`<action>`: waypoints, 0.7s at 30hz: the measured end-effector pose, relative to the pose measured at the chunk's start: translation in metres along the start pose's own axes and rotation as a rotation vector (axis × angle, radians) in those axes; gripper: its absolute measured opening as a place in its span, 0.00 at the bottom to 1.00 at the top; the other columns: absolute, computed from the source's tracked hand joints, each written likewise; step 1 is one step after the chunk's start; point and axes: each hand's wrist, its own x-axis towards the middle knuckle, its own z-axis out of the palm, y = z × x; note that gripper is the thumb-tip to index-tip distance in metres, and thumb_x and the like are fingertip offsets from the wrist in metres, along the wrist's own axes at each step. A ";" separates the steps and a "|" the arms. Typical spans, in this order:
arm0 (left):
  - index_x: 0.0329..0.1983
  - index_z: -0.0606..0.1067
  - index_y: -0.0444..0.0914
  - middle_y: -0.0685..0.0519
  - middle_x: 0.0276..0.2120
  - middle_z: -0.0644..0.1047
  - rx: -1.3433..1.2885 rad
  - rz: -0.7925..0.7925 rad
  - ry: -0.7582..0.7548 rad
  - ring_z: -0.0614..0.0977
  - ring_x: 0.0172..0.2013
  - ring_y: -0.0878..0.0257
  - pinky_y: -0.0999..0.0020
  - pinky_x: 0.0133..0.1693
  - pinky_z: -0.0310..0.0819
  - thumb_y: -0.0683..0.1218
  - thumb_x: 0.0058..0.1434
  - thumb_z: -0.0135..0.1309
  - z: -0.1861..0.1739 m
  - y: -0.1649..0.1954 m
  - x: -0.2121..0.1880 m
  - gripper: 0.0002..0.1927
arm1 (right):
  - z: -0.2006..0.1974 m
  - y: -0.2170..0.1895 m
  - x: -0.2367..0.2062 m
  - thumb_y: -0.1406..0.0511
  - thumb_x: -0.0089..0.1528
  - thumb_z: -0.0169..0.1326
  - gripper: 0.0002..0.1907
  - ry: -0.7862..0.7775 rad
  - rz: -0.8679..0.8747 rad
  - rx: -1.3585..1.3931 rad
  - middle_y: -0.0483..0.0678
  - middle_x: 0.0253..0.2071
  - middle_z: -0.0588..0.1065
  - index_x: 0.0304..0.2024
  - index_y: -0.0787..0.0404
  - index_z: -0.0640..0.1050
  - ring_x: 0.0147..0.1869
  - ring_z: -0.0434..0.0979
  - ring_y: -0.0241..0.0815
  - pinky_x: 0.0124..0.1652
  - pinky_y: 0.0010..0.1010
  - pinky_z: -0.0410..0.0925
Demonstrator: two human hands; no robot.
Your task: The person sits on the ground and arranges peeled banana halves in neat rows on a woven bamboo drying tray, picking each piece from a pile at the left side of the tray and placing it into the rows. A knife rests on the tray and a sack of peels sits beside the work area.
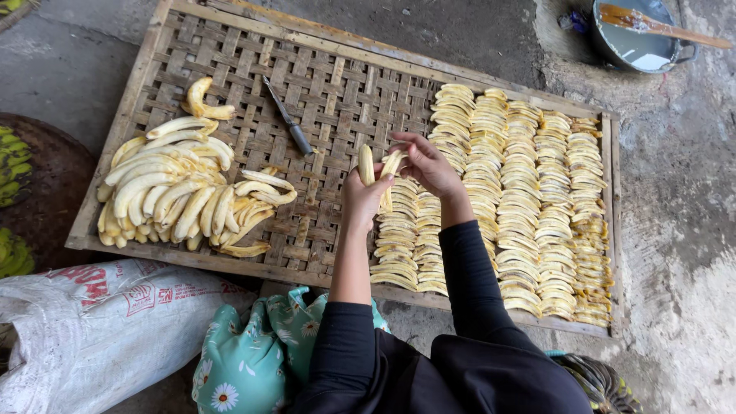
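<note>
We hold a peeled banana (379, 172), split lengthwise into two halves, above the middle of the woven bamboo tray (322, 84). Left hand (360, 201) is closed around the lower end of one half; right hand (428, 163) pinches the other half near its top with fingertips pressed together, pulling the halves apart.

Handling, as we judge it: light, soft, moist and slippery flesh; it bruises and snaps easily. Best taken along its length with flat fingers, not squeezed at one point, and supported from below when laid down.

Relative to the tray:
- left part: heap of whole peeled bananas (172, 195)
- right part: neat rows of banana halves (521, 199), touching each other edge to edge
- upper middle: knife (289, 117) lying flat, well apart from both hands
- just beyond the upper right corner: metal pot (640, 38) with a wooden stick across it
- below the near left edge: white sack (92, 322) and teal floral cloth (249, 356)
</note>
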 end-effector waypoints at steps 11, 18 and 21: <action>0.60 0.69 0.36 0.42 0.52 0.77 -0.587 -0.015 0.293 0.81 0.51 0.56 0.66 0.51 0.78 0.51 0.70 0.48 -0.023 -0.016 0.019 0.20 | -0.017 0.011 0.057 0.74 0.63 0.57 0.04 0.339 0.017 -0.085 0.49 0.39 0.81 0.40 0.64 0.78 0.41 0.85 0.39 0.44 0.27 0.79; 0.65 0.68 0.37 0.48 0.51 0.78 -0.759 0.063 0.216 0.80 0.55 0.57 0.60 0.53 0.77 0.52 0.70 0.51 -0.028 -0.001 0.005 0.24 | -0.023 0.028 0.041 0.72 0.61 0.58 0.11 0.591 -0.124 -1.157 0.51 0.39 0.80 0.44 0.54 0.84 0.43 0.82 0.51 0.44 0.41 0.74; 0.62 0.69 0.35 0.47 0.49 0.79 -0.636 0.143 0.221 0.81 0.52 0.56 0.59 0.56 0.79 0.51 0.66 0.55 -0.017 -0.002 0.003 0.25 | -0.018 0.035 0.033 0.73 0.56 0.59 0.14 0.608 -0.316 -1.408 0.54 0.43 0.77 0.42 0.52 0.83 0.47 0.77 0.59 0.47 0.47 0.70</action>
